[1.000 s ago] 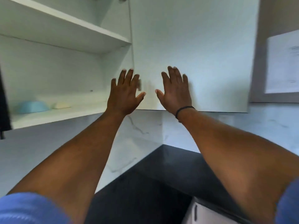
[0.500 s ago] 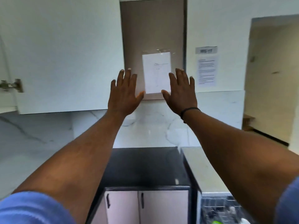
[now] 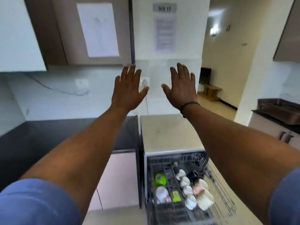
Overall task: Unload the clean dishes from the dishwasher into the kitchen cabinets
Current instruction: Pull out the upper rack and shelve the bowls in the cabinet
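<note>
I see my left hand [image 3: 128,90] raised in front of me with the fingers straight and spread, the back of it toward the camera, holding nothing. My right hand [image 3: 181,88] is up at the same height, just beside it with a gap between the thumbs, fingers also straight and empty; a dark band [image 3: 189,106] circles that wrist. Both forearms reach forward from blue sleeves [image 3: 37,202] at the bottom corners.

Behind the hands I see a pale marbled backsplash with a white socket [image 3: 145,82] and a cord hanging down from it. Below my left arm runs a black countertop [image 3: 32,135]; beside it, under my right wrist, is a beige top [image 3: 168,132].

Below that beige top the dishwasher rack [image 3: 211,172] is pulled out. The clean dishes sit in it: a green cup [image 3: 159,179] and a smaller green item [image 3: 176,196] on the left side, a white cup [image 3: 161,194] between them, a row of white pieces [image 3: 186,187] down the middle, and a pale dish [image 3: 205,198] to the right. The picture is blurred there, so I cannot tell the pieces more exactly.

Up left is a white wall cabinet [image 3: 17,38], then a brown panel with a sheet of paper [image 3: 99,30] on it, and a printed notice [image 3: 164,33] on the white wall. To the right a doorway opens onto another room.
</note>
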